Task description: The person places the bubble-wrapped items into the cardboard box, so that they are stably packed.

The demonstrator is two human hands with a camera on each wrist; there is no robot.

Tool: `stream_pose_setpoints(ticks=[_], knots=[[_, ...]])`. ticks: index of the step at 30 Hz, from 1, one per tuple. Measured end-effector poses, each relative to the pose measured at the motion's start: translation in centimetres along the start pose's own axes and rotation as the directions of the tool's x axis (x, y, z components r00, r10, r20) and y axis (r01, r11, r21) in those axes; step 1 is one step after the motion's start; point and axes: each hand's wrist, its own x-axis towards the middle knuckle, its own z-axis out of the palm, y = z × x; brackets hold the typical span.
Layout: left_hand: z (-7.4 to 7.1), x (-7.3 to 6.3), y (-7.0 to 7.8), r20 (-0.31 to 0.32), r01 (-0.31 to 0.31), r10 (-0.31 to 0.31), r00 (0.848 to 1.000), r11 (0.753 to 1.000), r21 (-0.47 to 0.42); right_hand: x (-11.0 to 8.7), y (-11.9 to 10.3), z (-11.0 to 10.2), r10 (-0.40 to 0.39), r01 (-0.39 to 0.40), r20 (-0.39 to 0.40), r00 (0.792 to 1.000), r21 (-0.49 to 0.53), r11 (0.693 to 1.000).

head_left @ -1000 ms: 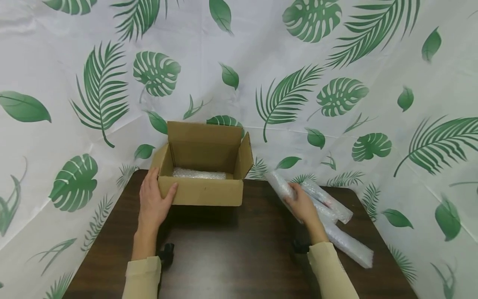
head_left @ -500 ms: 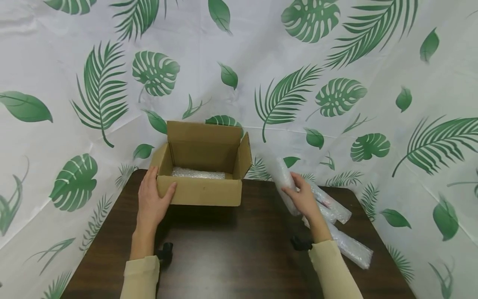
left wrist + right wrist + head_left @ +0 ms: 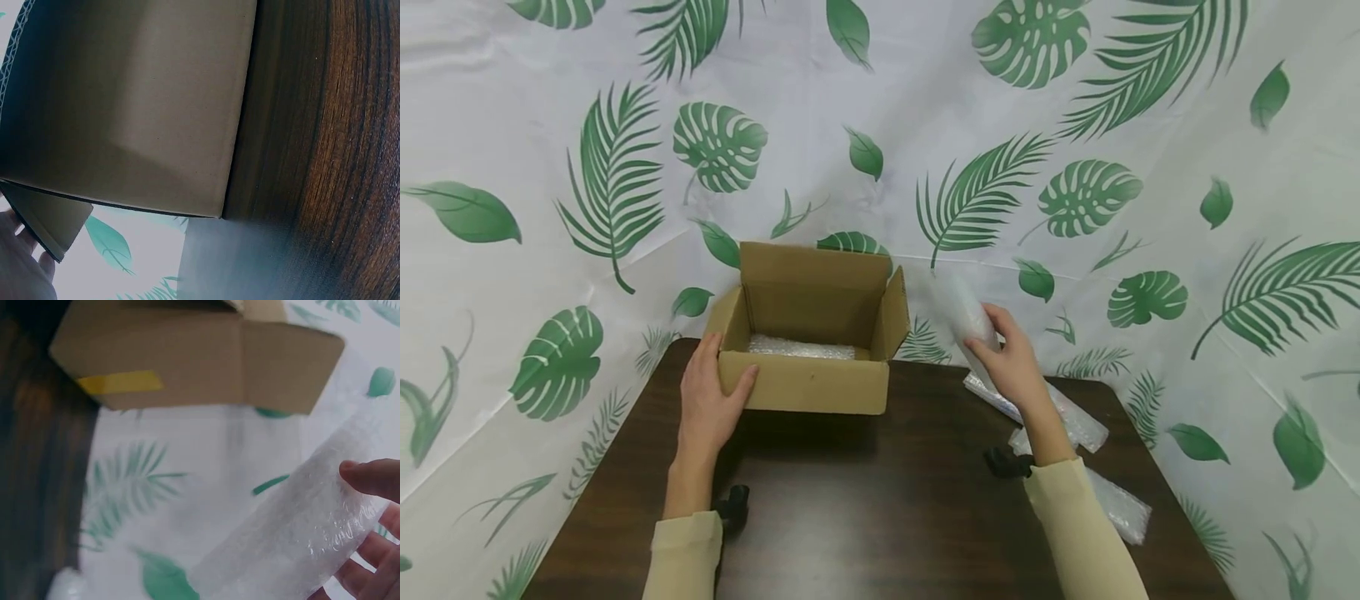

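Note:
An open cardboard box [image 3: 805, 387] stands at the back of the table, and a bubble-wrapped package [image 3: 801, 347] lies inside it. My left hand [image 3: 707, 400] grips the box's left front corner, thumb on the front wall and fingers along the left flap. Over the table to the right of the box, my right hand [image 3: 1011, 358] holds up a tilted roll of bubble wrap [image 3: 964, 317], thumb on one side and fingers on the other. In the right wrist view this bubble-wrapped roll [image 3: 300, 531] is see-through at the surface, but its contents cannot be made out.
Several more bubble-wrapped packages [image 3: 1078, 421] lie on the right of the dark wooden table [image 3: 850, 517], partly behind the right forearm. A leaf-patterned white cloth [image 3: 880, 200] hangs behind the table. The box's right flap [image 3: 893, 312] sticks up and outward.
My right hand has lifted the bubble-wrapped roll up off the other packages, uncovering some of them. My left hand stays on the box, which has not moved.

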Motion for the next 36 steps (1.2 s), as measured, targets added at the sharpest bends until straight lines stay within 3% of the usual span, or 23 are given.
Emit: stream_pose_setpoints(ticks=[9,16,19,23,26,32,36], knots=[[0.1,-0.1,0.0,0.002,0.025,-0.025,1.000,1.000,0.011,3.2,-5.7,0.8,-0.091,0.090,-0.020,0.996,-0.050,0.995],[0.1,-0.1,0.1,-0.008,0.010,-0.010,1.000,1.000,0.001,5.0,-9.9,2.8,-0.137,0.132,-0.018,0.990,-0.179,0.975],[0.2,0.0,0.0,-0.006,0.011,-0.011,1.000,1.000,0.001,5.5,-11.5,4.0,-0.210,0.193,-0.041,0.977,-0.259,0.946],[0.2,-0.1,-0.1,-0.008,0.012,-0.012,1.000,1.000,0.005,6.0,-13.3,5.8,-0.354,0.312,-0.054,0.934,-0.366,0.877],[0.2,-0.1,-0.1,-0.011,0.009,-0.009,1.000,1.000,0.003,6.3,-14.4,7.1,-0.409,0.353,-0.051,0.911,-0.415,0.838],[0.4,0.0,-0.2,-0.011,0.003,-0.003,1.000,1.000,0.000,6.8,-15.9,9.5,-0.412,0.347,-0.047,0.910,-0.458,0.818],[0.4,0.0,-0.3,-0.016,0.001,-0.001,1.000,1.000,0.004,7.0,-16.7,11.4,-0.408,0.378,0.047,0.912,-0.480,0.792]])
